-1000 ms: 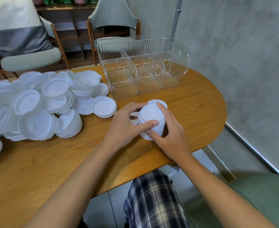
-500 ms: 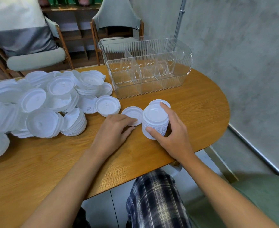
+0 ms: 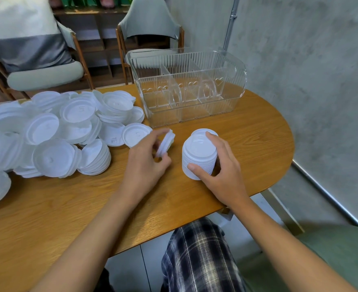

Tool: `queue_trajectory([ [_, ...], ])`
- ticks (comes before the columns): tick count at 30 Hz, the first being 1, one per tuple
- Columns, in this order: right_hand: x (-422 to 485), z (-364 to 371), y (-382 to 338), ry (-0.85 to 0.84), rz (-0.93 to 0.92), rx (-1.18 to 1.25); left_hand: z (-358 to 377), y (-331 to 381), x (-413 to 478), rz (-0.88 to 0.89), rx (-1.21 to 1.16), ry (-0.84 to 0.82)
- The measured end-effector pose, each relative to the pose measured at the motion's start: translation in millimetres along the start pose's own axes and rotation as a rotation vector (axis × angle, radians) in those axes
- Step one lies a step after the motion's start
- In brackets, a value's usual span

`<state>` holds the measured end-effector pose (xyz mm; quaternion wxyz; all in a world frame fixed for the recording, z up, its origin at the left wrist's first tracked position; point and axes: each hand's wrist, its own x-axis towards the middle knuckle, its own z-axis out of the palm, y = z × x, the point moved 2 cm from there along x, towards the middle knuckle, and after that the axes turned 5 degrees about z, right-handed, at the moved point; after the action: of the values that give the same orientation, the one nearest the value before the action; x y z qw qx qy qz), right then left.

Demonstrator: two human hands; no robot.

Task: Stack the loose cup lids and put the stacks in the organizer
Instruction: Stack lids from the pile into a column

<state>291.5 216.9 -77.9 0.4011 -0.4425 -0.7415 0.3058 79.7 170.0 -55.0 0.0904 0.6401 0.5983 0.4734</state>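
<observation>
**Cup lids: one stack building, nothing in the organizer yet**

The left grip [image 3: 144, 165] has fingers and thumb curled round a thin white bunch of lids [image 3: 166, 142], pinched on edge and tilted, clear of the table [image 3: 89, 207]. Whether it is one lid or two nested together cannot be told. Just beside it, the right grip [image 3: 222, 171] wraps the standing stack [image 3: 199, 157], thumb low on the near side and fingers over the far rim, steadying it on the table.

Further out, to the left, the loose pile [image 3: 64, 127] sprawls over the table. Some lids there are already nested in short leaning runs, and many lie single. Behind the stack, near but apart, stands the clear ribbed organizer [image 3: 184, 114], with dividers splitting it into compartments. No lids show inside it.

By my reckoning the task is early. One stack is partly built, the held lids probably go on top of it next, and the bulk of the pile is unsorted. Every stack has yet to be placed.

As for writing, there are no brands or labels. A few lids carry faint embossed marks, perhaps digits, too small to read surely. The dividers bear heart-shaped cut-outs.
</observation>
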Motion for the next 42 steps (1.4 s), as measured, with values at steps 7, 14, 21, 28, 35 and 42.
queue_trajectory([
  [7, 0.2, 0.6, -1.0, -0.015, -0.001, 0.017, -12.5, 32.1, 14.9, -0.211, -0.418, 0.155],
  [14, -0.9, 0.5, -2.2, -0.005, -0.013, 0.018, -4.9, 27.7, 17.7, -0.369, -0.742, 0.117],
  [21, -1.0, 0.3, -3.6, 0.008, -0.019, 0.009, 10.2, 27.5, 13.1, -0.291, -0.664, -0.051],
  [28, -0.7, -1.1, -1.8, -0.007, -0.01, 0.003, 18.6, 22.2, 4.0, -0.194, -0.338, -0.114],
  [35, -0.8, -1.7, -0.2, -0.01, 0.01, 0.022, 23.9, 25.1, 14.8, -0.089, -0.172, -0.183],
  [42, -1.6, -0.9, -0.4, -0.001, -0.007, 0.013, 25.5, 25.7, 20.6, -0.084, -0.346, -0.247],
])
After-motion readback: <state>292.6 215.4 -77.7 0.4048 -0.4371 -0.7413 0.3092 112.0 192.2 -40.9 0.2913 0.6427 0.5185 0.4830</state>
